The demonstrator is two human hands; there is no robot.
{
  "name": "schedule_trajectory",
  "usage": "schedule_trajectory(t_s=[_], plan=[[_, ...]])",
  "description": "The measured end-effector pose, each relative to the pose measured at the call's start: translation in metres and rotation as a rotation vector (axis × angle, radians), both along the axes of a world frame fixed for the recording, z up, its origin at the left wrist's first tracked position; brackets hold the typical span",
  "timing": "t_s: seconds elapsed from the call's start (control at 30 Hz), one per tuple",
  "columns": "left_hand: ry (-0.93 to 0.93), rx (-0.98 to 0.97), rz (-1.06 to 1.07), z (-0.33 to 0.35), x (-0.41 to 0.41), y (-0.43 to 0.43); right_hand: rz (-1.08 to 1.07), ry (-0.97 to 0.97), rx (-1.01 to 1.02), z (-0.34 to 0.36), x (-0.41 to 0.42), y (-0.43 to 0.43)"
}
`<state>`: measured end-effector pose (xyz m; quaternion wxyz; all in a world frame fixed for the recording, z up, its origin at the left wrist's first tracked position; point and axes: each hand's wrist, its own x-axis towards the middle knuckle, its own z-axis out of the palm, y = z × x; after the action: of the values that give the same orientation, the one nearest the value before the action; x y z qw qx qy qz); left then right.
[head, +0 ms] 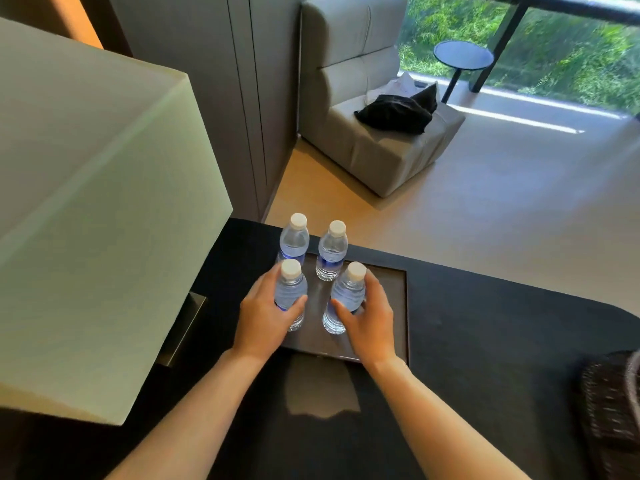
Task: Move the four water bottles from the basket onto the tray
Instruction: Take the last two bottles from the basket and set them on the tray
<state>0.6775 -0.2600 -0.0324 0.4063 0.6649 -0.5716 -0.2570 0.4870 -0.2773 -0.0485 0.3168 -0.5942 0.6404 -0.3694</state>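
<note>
Several clear water bottles with white caps stand on a dark square tray (391, 299) on the black tabletop. My left hand (265, 315) is wrapped around the near left bottle (291, 292), which stands upright. My right hand (369, 318) grips the near right bottle (346, 296), tilted slightly with its base on the tray. Behind them stand the far left bottle (294, 239) and the far right bottle (332, 251), both upright and untouched. The dark woven basket (609, 407) lies at the right edge of the view, partly cut off.
A large pale lampshade (93, 209) fills the left side, its metal base (187, 327) close to the tray. The black tabletop (485, 323) reaches right to a rounded corner. Beyond it are a grey armchair (363, 98) with dark cloth and a small round table (463, 57).
</note>
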Motion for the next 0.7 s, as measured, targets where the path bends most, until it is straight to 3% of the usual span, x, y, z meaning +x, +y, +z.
schedule_trajectory(t_s=[0.7], plan=[[-0.066,-0.067,-0.031,-0.034,0.016,-0.042,0.025,0.053,-0.072,-0.018,0.03,-0.032]])
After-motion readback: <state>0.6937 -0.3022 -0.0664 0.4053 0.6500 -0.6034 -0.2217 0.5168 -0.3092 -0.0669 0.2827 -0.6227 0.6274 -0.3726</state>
